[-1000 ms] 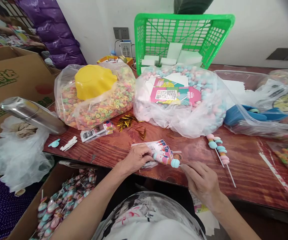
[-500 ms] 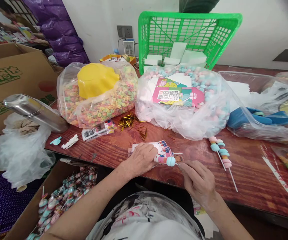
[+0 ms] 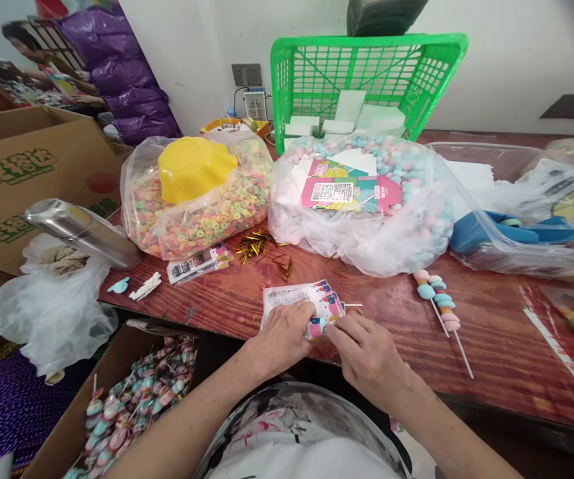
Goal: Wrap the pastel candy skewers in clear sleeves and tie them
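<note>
My left hand (image 3: 287, 332) is closed on a small printed plastic bag (image 3: 315, 327) at the table's front edge. Close against it, my right hand (image 3: 366, 349) pinches at the bag's mouth. The candy skewer appears to be inside the bag; its stick is hidden by my right fingers. Just behind my hands lies a fanned stack of printed bags (image 3: 291, 295), with a white stick tip poking out at its right. Two candy skewers (image 3: 445, 303), pastel pieces threaded on white sticks, rest on the table to the right.
Bags of ring candy (image 3: 201, 226) and pastel candy (image 3: 416, 226) stand behind. Gold twist ties (image 3: 253, 245) lie between them. A green basket (image 3: 281, 86), a steel flask (image 3: 87, 233) and a clear tub (image 3: 516, 256) surround these. Wrapped skewers fill a box (image 3: 62, 419) below left. Another person sits far left.
My right hand has moved left up to my left hand, pushing the candy skewer into the bag. The blue candy piece that showed at the bag's mouth is now covered. The view has shifted slightly.
</note>
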Action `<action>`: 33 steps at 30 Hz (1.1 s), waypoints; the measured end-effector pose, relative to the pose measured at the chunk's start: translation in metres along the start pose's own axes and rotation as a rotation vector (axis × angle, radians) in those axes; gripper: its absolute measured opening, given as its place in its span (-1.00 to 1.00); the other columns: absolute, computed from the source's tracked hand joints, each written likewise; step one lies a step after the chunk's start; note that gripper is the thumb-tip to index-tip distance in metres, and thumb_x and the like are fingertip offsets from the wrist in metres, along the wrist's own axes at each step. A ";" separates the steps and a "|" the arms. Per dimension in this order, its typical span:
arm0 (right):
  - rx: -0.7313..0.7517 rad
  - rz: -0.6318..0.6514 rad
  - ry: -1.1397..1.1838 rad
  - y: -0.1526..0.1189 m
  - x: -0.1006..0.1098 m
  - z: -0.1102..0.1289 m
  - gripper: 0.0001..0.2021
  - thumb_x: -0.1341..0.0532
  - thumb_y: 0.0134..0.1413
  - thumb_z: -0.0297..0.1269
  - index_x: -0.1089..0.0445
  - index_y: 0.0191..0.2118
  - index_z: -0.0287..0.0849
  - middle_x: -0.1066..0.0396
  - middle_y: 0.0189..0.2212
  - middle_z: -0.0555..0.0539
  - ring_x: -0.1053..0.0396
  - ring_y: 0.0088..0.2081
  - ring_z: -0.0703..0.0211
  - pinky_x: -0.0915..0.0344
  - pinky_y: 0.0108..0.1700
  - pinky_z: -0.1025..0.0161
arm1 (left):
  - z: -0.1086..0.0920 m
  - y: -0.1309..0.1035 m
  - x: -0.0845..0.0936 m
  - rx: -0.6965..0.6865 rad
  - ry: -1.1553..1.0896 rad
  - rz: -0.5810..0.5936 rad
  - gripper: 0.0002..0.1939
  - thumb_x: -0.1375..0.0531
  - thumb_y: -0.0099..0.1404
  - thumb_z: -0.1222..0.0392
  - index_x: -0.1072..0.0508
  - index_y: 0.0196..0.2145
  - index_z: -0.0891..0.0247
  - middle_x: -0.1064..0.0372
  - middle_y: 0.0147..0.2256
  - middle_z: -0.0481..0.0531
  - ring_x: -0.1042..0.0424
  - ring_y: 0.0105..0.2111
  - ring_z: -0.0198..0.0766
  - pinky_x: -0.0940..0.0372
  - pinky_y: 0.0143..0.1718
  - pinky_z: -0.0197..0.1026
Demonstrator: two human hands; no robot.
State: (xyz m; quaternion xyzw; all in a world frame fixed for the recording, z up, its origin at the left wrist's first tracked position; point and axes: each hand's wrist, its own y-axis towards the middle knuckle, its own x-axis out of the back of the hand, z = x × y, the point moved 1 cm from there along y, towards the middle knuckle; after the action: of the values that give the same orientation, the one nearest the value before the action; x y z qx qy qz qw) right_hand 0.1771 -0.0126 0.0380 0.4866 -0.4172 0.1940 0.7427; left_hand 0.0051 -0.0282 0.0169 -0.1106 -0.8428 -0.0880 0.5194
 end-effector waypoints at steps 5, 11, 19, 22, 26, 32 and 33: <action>-0.047 0.129 0.036 0.003 0.006 -0.003 -0.74 -0.01 -0.02 -0.65 -0.34 -0.35 -0.19 -0.31 -0.47 -0.05 -0.19 -0.42 0.18 -0.09 -0.39 0.25 | -0.005 -0.005 -0.001 -0.018 0.048 -0.010 -0.94 -0.13 0.25 0.21 -0.33 -0.34 0.24 -0.39 -0.41 -0.01 -0.35 -0.43 -0.22 -0.08 -0.43 -0.21; -0.066 0.236 0.022 0.005 0.024 -0.007 -0.75 -0.01 -0.05 -0.65 -0.29 -0.36 -0.18 -0.30 -0.44 -0.06 -0.19 -0.43 0.20 -0.03 -0.41 0.24 | 0.003 -0.007 0.008 -0.009 0.194 -0.062 -0.95 -0.14 0.16 0.30 -0.35 -0.36 0.24 -0.41 -0.37 0.05 -0.39 -0.35 -0.14 -0.14 -0.41 -0.19; -0.074 0.160 -0.024 0.011 0.011 0.011 -0.78 -0.01 -0.03 -0.64 -0.25 -0.46 -0.17 -0.28 -0.52 -0.04 -0.16 -0.49 0.22 0.04 -0.45 0.23 | 0.005 -0.002 0.003 -0.091 0.232 -0.123 -0.95 -0.14 0.09 0.32 -0.34 -0.42 0.25 -0.37 -0.45 0.06 -0.36 -0.42 -0.16 -0.15 -0.43 -0.18; -0.089 0.149 -0.013 0.015 0.000 0.012 -0.78 -0.02 0.01 -0.62 -0.26 -0.49 -0.17 -0.30 -0.52 -0.04 -0.18 -0.49 0.22 0.02 -0.46 0.23 | 0.003 -0.003 -0.001 -0.079 0.176 -0.118 -0.97 -0.15 0.11 0.31 -0.35 -0.42 0.26 -0.37 -0.44 0.06 -0.35 -0.42 -0.17 -0.14 -0.43 -0.19; -0.158 0.087 0.131 0.017 0.001 -0.002 -0.80 -0.03 0.16 -0.53 -0.35 -0.38 -0.19 -0.33 -0.44 -0.06 -0.27 -0.42 0.23 -0.13 -0.39 0.28 | 0.000 -0.006 0.010 0.030 -0.073 -0.125 -0.81 -0.24 0.17 0.09 -0.38 -0.38 0.26 -0.38 -0.40 0.02 -0.33 -0.39 -0.21 -0.15 -0.39 -0.23; -0.194 -0.028 0.259 0.014 0.012 -0.025 -0.87 -0.10 0.20 -0.48 -0.37 -0.26 -0.17 -0.36 -0.43 -0.03 -0.31 -0.42 0.27 -0.24 -0.39 0.32 | -0.002 -0.006 0.023 0.062 -0.807 -0.023 -0.65 -0.14 0.29 -0.05 -0.50 -0.34 0.32 -0.34 -0.44 -0.02 -0.24 -0.43 -0.33 -0.16 -0.37 -0.28; -0.192 -0.041 0.282 0.014 0.012 -0.025 -0.86 -0.10 0.20 -0.49 -0.37 -0.25 -0.17 -0.36 -0.43 -0.02 -0.31 -0.43 0.27 -0.24 -0.39 0.33 | -0.001 -0.005 0.022 0.089 -0.918 -0.012 -0.63 -0.12 0.31 -0.04 -0.50 -0.39 0.34 -0.30 -0.49 -0.04 -0.20 -0.46 -0.36 -0.13 -0.42 -0.30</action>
State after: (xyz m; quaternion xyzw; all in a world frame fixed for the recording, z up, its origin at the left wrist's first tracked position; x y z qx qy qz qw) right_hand 0.1854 0.0144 0.0512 0.3897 -0.3152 0.2043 0.8408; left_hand -0.0047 -0.0310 0.0372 -0.1110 -0.9891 0.0035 0.0963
